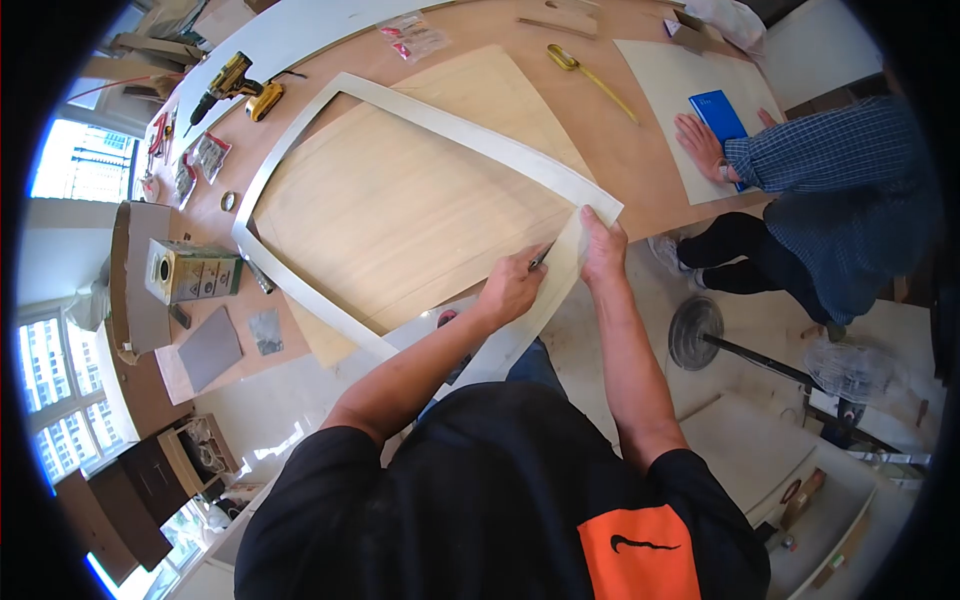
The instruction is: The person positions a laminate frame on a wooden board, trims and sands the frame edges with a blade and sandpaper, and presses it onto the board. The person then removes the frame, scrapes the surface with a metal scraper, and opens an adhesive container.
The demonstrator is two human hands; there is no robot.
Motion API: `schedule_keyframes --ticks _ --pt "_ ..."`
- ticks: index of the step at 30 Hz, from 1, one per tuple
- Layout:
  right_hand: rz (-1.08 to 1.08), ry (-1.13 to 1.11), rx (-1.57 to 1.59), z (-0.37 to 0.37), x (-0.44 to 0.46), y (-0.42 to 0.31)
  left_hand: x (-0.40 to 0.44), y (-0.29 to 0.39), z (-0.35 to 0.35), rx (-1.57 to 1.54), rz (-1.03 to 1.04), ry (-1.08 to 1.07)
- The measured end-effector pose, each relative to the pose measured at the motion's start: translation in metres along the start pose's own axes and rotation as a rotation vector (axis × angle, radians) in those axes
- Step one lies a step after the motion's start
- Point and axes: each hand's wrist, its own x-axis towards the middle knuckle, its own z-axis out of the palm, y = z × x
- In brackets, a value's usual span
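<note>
A large white frame (500,148) lies over a pale wooden board (420,190) on the brown worktable. My left hand (513,288) is closed around a small dark tool (540,257), whose tip is at the inner edge of a pale translucent strip (560,270) on the frame's near side. My right hand (603,243) grips the frame's near right corner, with the thumb on top and the fingers hidden beneath. The strip runs down towards my body.
A yellow drill (235,88) lies at the back left, a metal can (195,270) at the left. A tape measure (565,57) lies behind the frame. At the right, a person's hand (700,147) rests beside a blue book (717,118). A round stand base (696,333) is on the floor.
</note>
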Motion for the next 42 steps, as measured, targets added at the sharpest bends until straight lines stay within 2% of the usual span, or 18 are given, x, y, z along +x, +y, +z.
schedule_keyframes --ticks 2,5,11,14,15,18,21,23,26,27,30,33,35,36,37,38,40,42 --pt "-0.003 0.006 -0.015 -0.002 0.001 0.004 0.01 0.005 -0.008 0.051 -0.059 -0.056" --pt "-0.041 -0.009 -0.035 0.004 0.002 0.008 0.045 0.004 -0.003 -0.027 -0.043 -0.055" --pt "-0.104 0.013 -0.069 -0.006 0.012 0.011 -0.03 -0.011 -0.017 0.086 0.122 0.002" --pt "-0.081 0.021 -0.065 -0.005 0.005 0.02 -0.011 -0.006 -0.016 0.097 -0.095 -0.1" --pt "-0.06 0.008 -0.057 0.002 0.0 0.017 0.009 -0.007 -0.01 0.136 -0.014 -0.059" --pt "-0.071 -0.017 -0.053 0.011 -0.002 0.014 0.04 0.004 -0.001 0.14 0.025 0.005" --pt "-0.093 -0.002 -0.047 0.009 0.008 0.014 -0.004 -0.004 -0.012 0.168 0.054 -0.018" --pt "-0.113 0.028 -0.046 0.004 0.014 0.016 -0.049 -0.004 -0.024 0.163 0.25 0.069" --pt "-0.128 0.064 -0.059 -0.007 0.012 0.019 -0.085 0.009 -0.042 0.171 -0.264 -0.21" --pt "-0.123 0.074 -0.05 -0.007 0.012 0.021 -0.081 0.0 -0.038 0.169 -0.267 -0.204" --pt "-0.081 0.087 -0.046 0.006 0.008 0.02 -0.033 -0.019 -0.02 0.144 -0.015 -0.068" --pt "-0.039 0.057 -0.088 0.007 0.008 0.011 -0.011 -0.012 -0.013 0.155 -0.009 -0.018" --pt "-0.072 0.044 -0.108 0.012 0.016 0.004 -0.033 -0.006 -0.022 0.198 -0.087 -0.081" --pt "-0.124 0.057 -0.117 0.012 0.019 0.007 -0.047 -0.031 -0.019 0.228 0.107 0.014" --pt "-0.172 0.078 -0.126 0.009 0.023 0.007 -0.058 -0.03 -0.028 0.214 0.098 -0.026" --pt "-0.126 0.051 -0.091 0.004 0.025 0.005 -0.065 -0.034 -0.031 0.121 -0.191 -0.158" --pt "0.012 -0.002 -0.028 0.0 0.006 0.008 -0.069 -0.032 -0.034 0.124 -0.205 -0.134" --pt "0.109 0.065 -0.018 0.002 -0.019 0.021 -0.068 -0.025 -0.037 0.143 -0.224 -0.134"
